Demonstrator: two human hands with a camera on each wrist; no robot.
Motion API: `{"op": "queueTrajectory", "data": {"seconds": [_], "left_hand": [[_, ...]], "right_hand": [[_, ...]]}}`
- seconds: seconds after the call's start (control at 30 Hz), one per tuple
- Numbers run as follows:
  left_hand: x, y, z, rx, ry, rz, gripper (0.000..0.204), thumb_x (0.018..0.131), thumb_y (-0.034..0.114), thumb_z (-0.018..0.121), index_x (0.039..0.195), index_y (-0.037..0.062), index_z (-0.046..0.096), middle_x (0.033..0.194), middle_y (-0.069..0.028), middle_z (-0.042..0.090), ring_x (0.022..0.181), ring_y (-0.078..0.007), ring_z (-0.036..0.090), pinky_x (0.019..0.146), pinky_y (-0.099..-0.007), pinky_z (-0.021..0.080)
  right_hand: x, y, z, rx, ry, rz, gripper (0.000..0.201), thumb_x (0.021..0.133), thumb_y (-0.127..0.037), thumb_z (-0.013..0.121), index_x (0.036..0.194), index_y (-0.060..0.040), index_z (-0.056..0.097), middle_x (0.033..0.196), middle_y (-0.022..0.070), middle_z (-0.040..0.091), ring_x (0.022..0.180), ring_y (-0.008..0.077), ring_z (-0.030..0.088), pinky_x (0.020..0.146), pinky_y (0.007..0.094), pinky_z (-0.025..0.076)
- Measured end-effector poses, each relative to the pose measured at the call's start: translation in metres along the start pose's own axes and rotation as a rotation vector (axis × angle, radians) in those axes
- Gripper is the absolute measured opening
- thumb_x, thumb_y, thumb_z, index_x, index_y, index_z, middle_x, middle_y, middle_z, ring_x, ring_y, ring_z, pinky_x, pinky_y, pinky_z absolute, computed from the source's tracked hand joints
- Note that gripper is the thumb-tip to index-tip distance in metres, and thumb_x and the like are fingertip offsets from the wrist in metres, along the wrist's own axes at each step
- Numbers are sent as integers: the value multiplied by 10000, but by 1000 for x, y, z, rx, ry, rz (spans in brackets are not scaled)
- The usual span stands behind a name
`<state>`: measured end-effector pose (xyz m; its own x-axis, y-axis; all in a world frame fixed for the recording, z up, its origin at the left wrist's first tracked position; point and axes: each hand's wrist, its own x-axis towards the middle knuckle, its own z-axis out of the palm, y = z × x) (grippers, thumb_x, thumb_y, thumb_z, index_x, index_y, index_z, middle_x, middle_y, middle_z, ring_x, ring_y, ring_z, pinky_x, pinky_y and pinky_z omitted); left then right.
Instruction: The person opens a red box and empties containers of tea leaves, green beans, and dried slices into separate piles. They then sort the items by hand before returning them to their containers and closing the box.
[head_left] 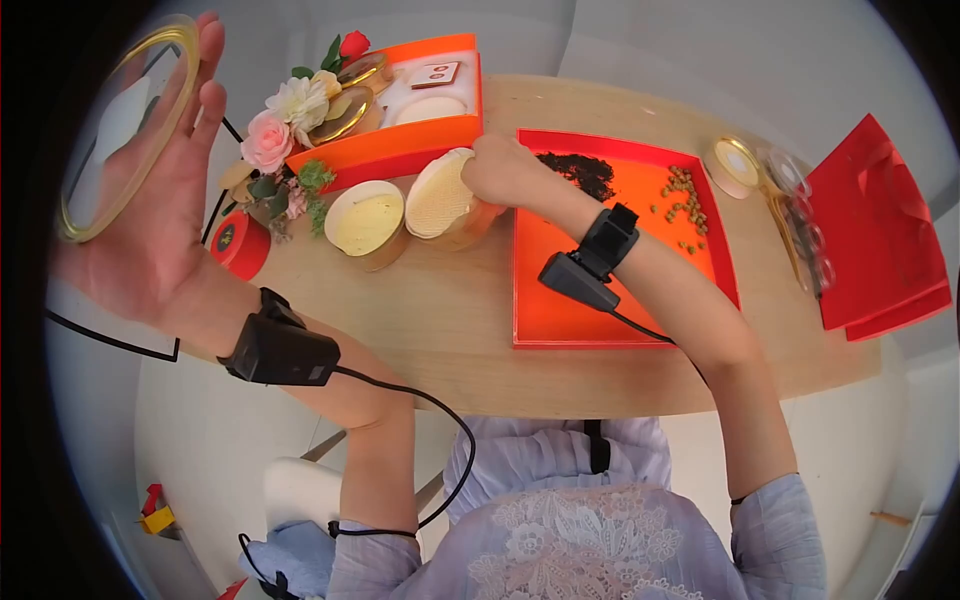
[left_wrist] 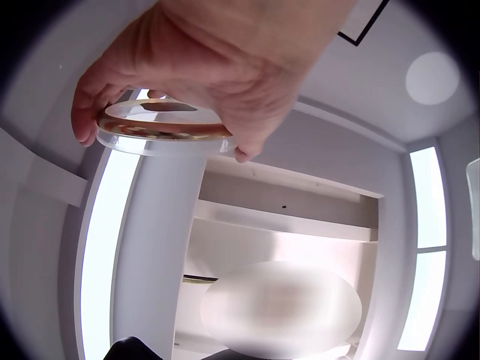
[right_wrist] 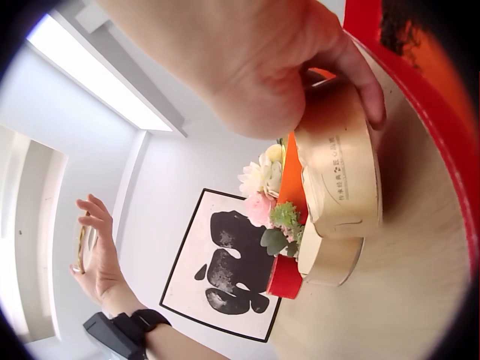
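Raised at the far left, my left hand (head_left: 150, 245) holds a round clear lid with a gold rim (head_left: 188, 70). The left wrist view has fingers and thumb spread around the edge of this lid (left_wrist: 165, 136). My right hand (head_left: 503, 172) grips the far right side of a gold round box (right_wrist: 341, 176), its fingers over the rim. This box stands tilted on the table, and a pale waffle-textured surface shows inside it. Beside it is a second open round box (head_left: 368, 224) with a pale yellow inside.
At the back left, an orange box (head_left: 395, 140) holds gold-lidded containers, with artificial flowers (head_left: 298, 105) beside it and a red round box (head_left: 240, 245) nearby. An orange-red tray (head_left: 600, 310) carries dark loose leaves and small brown pieces. Farther right lie a gold round container (head_left: 733, 165) and a red folder (head_left: 875, 240).
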<state>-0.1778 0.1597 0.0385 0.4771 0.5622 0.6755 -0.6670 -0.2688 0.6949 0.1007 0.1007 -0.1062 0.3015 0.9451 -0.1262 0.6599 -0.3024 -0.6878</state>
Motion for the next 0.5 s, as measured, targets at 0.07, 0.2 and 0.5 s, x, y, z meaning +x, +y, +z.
{"op": "queueTrajectory", "data": {"seconds": [0.07, 0.2, 0.5], "left_hand": [[1, 0, -4, -21, -13, -11, 1178, 835, 577, 674, 1503, -177, 64, 1540, -523, -15, 1487, -631, 46, 1116, -649, 364], [4, -3, -8, -73, -58, -35, 1185, 831, 583, 675, 1509, -171, 62, 1542, -520, -11, 1486, -631, 61, 1114, -646, 374], [19, -38, 32, -229, -155, -228, 1197, 821, 579, 692, 1584, -72, 38, 1578, -474, 53, 1493, -573, 192, 1106, -579, 428]], "right_hand": [[16, 10, 18, -124, 65, -91, 278, 842, -111, 543, 888, 116, 697, 966, 355, 692, 950, 437, 709, 850, 484, 566], [28, 23, 37, -346, 169, -205, 246, 799, -97, 587, 897, 86, 719, 934, 320, 703, 928, 430, 709, 847, 484, 565], [11, 9, -3, 43, 323, -367, 397, 932, -299, 633, 938, 96, 677, 885, 235, 709, 707, 362, 690, 677, 446, 564]]}}
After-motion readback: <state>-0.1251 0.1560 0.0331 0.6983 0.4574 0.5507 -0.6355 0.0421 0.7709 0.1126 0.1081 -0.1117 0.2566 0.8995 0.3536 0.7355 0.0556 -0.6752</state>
